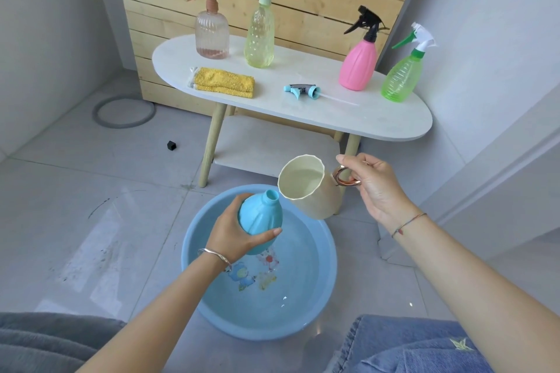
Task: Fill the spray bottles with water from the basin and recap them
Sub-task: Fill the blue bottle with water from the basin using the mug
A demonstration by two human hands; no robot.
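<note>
The fingers [268, 234] of the left hand [233, 233] curl round the blue spray bottle [260, 216], holding it open-topped and tilted over the basin [303, 297], so spilled water falls back in. The right hand [374, 188] has its fingers [362, 164] gripping the ring handle [345, 180] of the cream cup [312, 200], which holds water and leans its lip just beside the bottle's mouth, ready to pour, I think. The bottle's spray top [301, 90] lies on the table [363, 119] behind.

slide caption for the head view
Left hand holds the open blue bottle over the basin; right hand tilts a cup toward it.
</note>
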